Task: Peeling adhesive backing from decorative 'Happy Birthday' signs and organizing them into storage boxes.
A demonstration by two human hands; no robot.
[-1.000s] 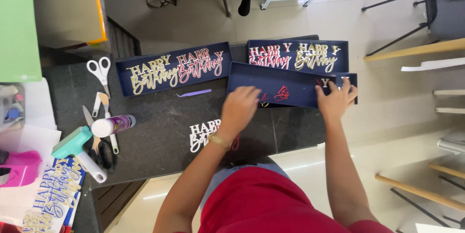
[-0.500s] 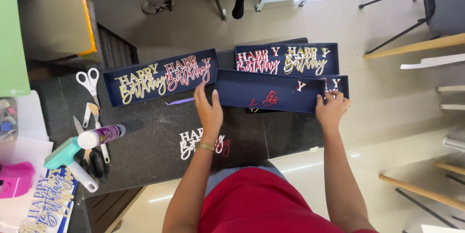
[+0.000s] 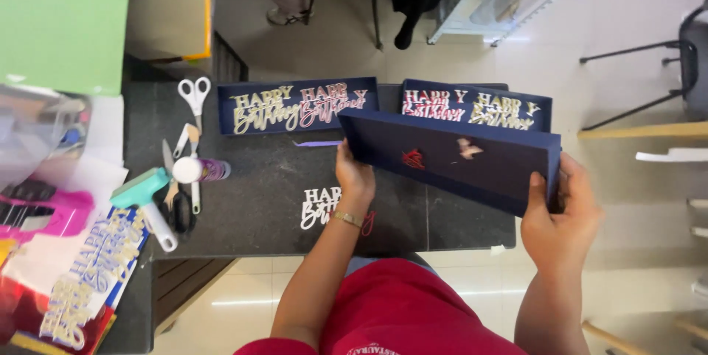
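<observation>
Tray: a long, shallow navy-blue tray (image 3: 472, 159), held tilted above the black table (image 3: 243, 200) at centre-right of the frame, its open face turned toward the camera
Weight: likely light; it looks like thin board or foam, and two hands lift it by its ends with no sign of strain
Stiffness: seems rigid enough to span between both hands without sagging; the walls are thin, so hard pinching could dent them
Contents: two small loose cut-outs lie inside, a red one (image 3: 413, 159) and a pale one (image 3: 469, 149); tilted further, they could slide
Where to hold: the short ends or bottom corners, as both hands do here
Left hand: left hand (image 3: 354, 176) closed on the tray's lower left corner, a bracelet at the wrist
Right hand: right hand (image 3: 559, 211) wrapped around the tray's lower right end, fingers over the wall
Look: matte, dark blue, plain rectangular
Nearby: two matching trays, one upper centre (image 3: 295, 106) and one behind the held tray (image 3: 479, 104), carry gold and pink cut-out lettering; scissors (image 3: 193, 97) lie at upper left
</observation>
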